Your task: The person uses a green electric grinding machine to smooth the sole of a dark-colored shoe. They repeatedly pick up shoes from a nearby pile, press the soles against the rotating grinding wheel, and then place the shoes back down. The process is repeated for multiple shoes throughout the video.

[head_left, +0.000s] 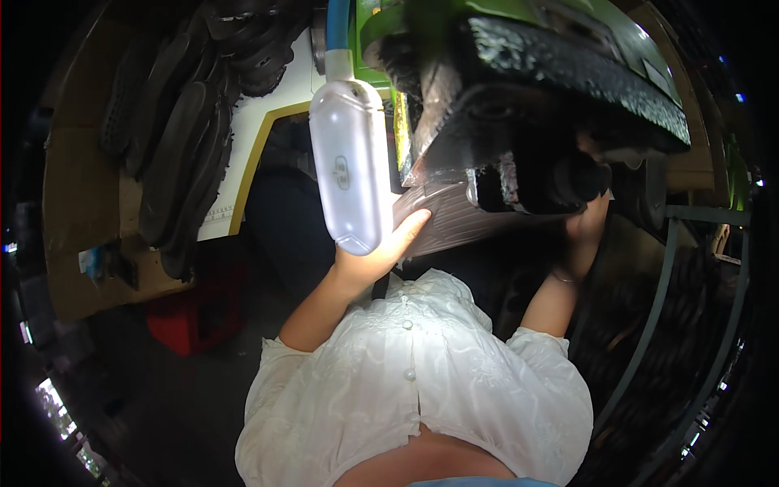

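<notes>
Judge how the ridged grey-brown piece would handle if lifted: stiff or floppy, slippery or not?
The ridged grey-brown piece is probably semi-stiff: it reaches from the left hand toward the right hand without obvious folding. Its raised lines may help against slipping. It seems thin, so perhaps light, though the green-and-black machine hides some of it.

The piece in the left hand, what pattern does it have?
The dark piece shows close parallel lines, best in the head view.

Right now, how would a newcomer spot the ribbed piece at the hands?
Start at the big green-and-black machine, upper right. Below it, the grey-brown ribbed piece spans from the left hand toward the right hand. Its fine parallel lines set it apart from the dark soles heaped at left.
</notes>
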The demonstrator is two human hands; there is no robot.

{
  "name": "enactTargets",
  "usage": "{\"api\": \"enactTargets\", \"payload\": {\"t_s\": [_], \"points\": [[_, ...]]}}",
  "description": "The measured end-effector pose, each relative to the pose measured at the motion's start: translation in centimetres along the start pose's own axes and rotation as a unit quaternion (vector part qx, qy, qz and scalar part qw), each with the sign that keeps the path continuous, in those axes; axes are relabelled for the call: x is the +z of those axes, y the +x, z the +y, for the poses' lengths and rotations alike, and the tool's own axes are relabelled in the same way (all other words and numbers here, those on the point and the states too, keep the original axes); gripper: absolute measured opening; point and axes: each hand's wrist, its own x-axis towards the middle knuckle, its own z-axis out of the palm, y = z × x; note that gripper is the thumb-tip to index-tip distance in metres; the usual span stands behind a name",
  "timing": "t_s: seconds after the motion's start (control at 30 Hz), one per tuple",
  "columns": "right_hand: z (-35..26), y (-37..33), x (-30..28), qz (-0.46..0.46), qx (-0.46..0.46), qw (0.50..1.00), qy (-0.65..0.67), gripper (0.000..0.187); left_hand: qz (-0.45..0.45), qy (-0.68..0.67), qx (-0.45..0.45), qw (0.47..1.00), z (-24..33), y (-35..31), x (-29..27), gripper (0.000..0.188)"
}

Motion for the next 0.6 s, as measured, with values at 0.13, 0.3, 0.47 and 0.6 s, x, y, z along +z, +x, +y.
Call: {"api": "enactTargets", "payload": {"t_s": [0.13,0.3,0.47,0.6], "points": [[-0.4,0.7,0.8,0.004,0.033,0.997,0.064,0.040,-0.003,-0.016,-0.025,1.000,-0.1,-0.7,0.4,0.034],[-0.9,1.5,0.7,-0.019,0.028,0.998,0.044,0.036,-0.018,-0.041,-0.037,0.998,-0.2,-0.4,0.9,0.033],[-1.3,2.5,0.8,-0.045,0.062,0.994,0.082,0.034,-0.014,-0.052,-0.049,0.997,-0.5,-0.3,0.7,0.032],[-2.6,2.4,3.1,-0.129,0.029,0.989,0.066,0.034,0.025,-0.054,-0.066,0.996,-1.5,-0.8,0.5,0.031]]}}
